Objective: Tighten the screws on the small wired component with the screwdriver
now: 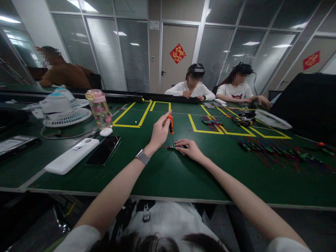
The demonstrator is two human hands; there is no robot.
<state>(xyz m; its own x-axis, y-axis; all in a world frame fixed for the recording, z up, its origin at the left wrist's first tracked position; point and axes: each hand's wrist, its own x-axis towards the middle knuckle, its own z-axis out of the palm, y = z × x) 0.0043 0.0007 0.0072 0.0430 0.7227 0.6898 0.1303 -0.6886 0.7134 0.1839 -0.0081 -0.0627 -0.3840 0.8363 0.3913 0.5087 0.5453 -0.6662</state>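
Two-handed hold inward from near edge of green desk (210, 183): orange-and-black screwdriver (171, 124) grasped upright in left hand (160, 131) over small green circuit board (171, 147), gripped by right hand (193, 151), presumably against slipping.

A phone (103, 150) lies left of the screwdriver (171, 125), circuit boards (279, 150) right.

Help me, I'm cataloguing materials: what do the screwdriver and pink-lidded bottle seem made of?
Screwdriver: orange-and-black handle, apparently molded plastic, finish unclear; thin straight shaft, probably metal. Bottle: see-through body, likely plastic, possibly glass; opaque pink lid, seemingly plastic.
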